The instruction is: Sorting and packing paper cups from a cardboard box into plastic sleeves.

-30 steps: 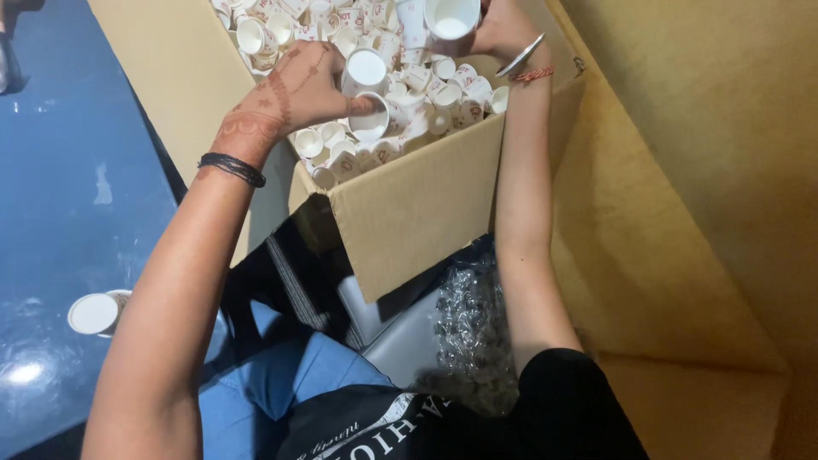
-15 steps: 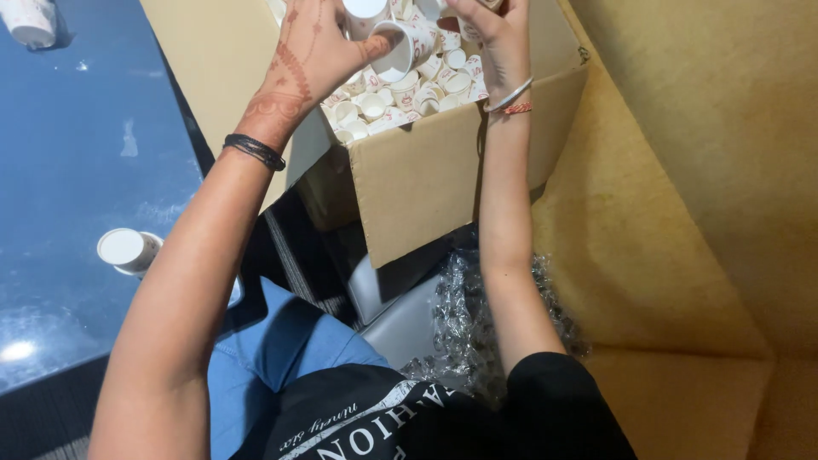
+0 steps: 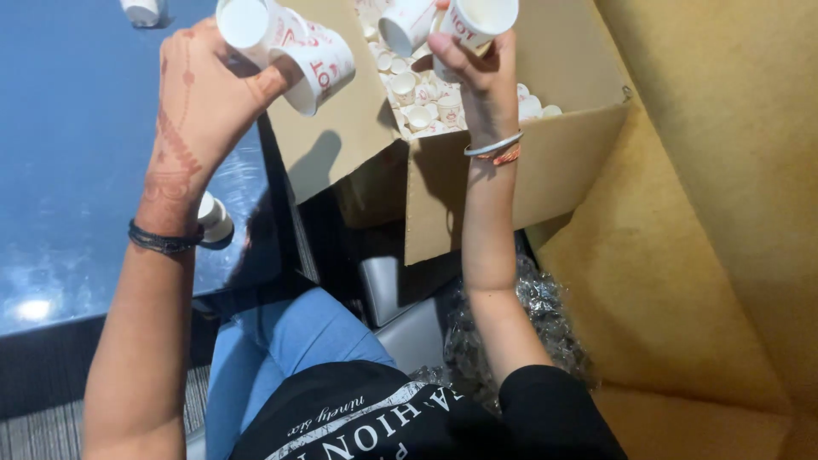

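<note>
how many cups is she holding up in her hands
4: two in the left hand, cups and; two in the right hand, cups and. More may be hidden.

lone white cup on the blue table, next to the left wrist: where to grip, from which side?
Judging from the head view: the lone white cup lies near the blue table edge, partly hidden behind the left hand's wrist. Grip it across its side wall, coming from above on the open side away from the wrist. Its round wall suits an opposed pinch. Its exact pose is hard to tell.
</note>
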